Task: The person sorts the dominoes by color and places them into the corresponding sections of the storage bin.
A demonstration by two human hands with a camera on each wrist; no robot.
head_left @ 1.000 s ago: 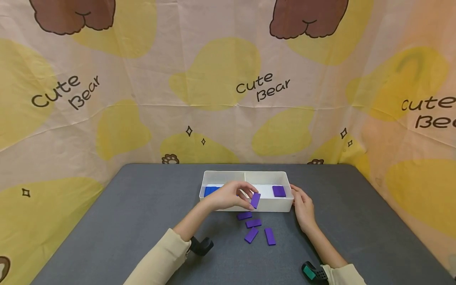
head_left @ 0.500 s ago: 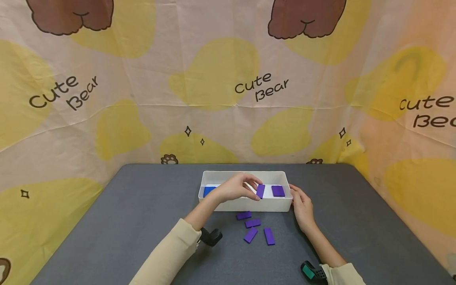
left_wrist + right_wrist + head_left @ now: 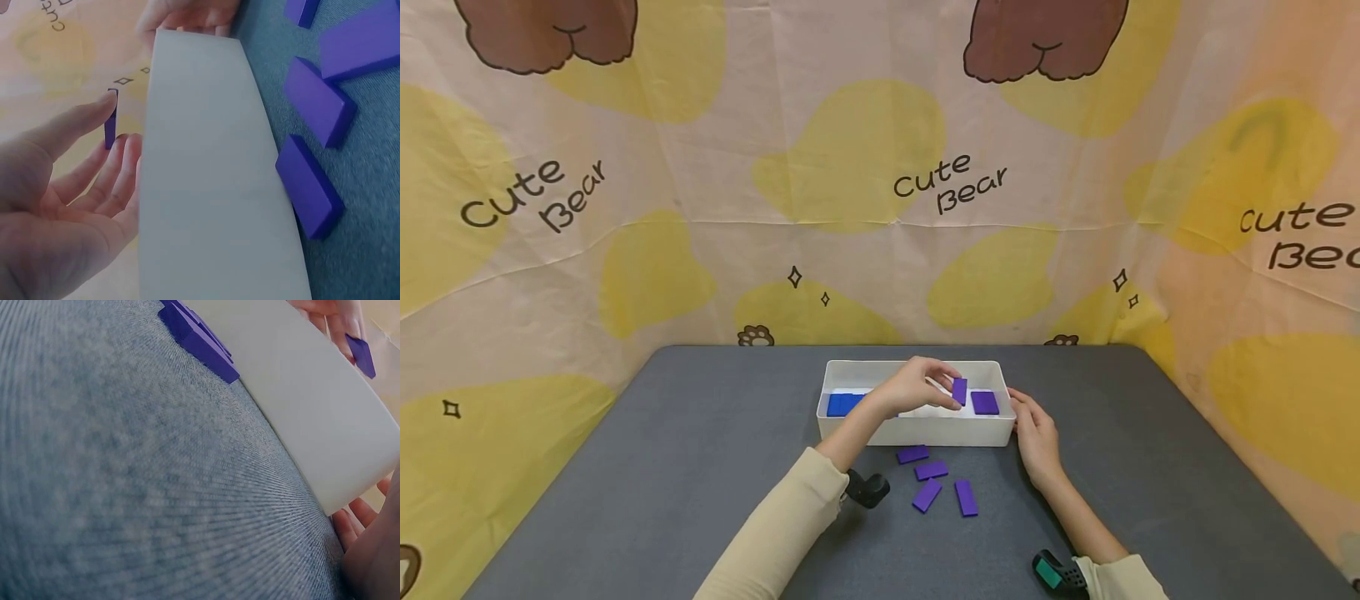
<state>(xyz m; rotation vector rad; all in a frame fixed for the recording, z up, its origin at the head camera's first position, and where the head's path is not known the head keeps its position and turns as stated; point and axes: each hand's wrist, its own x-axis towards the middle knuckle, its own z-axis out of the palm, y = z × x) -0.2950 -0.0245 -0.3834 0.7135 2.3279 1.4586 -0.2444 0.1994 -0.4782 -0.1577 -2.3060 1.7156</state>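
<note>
My left hand (image 3: pixel 912 388) pinches a small purple rectangular block (image 3: pixel 959 392) between thumb and fingertips, above the right compartment of a white divided box (image 3: pixel 947 432). In the left wrist view that block (image 3: pixel 110 125) is seen edge-on, thumb at its top and fingers below. A purple piece (image 3: pixel 985 403) lies on the floor of the right compartment. Blue pieces (image 3: pixel 844 405) lie in the left one, partly hidden by my left arm. My right hand (image 3: pixel 1037 442) rests with its fingers against the box's right end. In the right wrist view, its fingers are partly behind the box's corner.
Several purple blocks (image 3: pixel 927 495) lie loose on the grey table (image 3: pixel 700 483) in front of the box, one close to its front wall. A patterned cloth (image 3: pixel 850 167) hangs behind the table. Both wrists carry a black strapped device.
My left hand has moved right and away from me with the purple block, from the box's front rim to over the right compartment. My right hand stays at the box's end.
</note>
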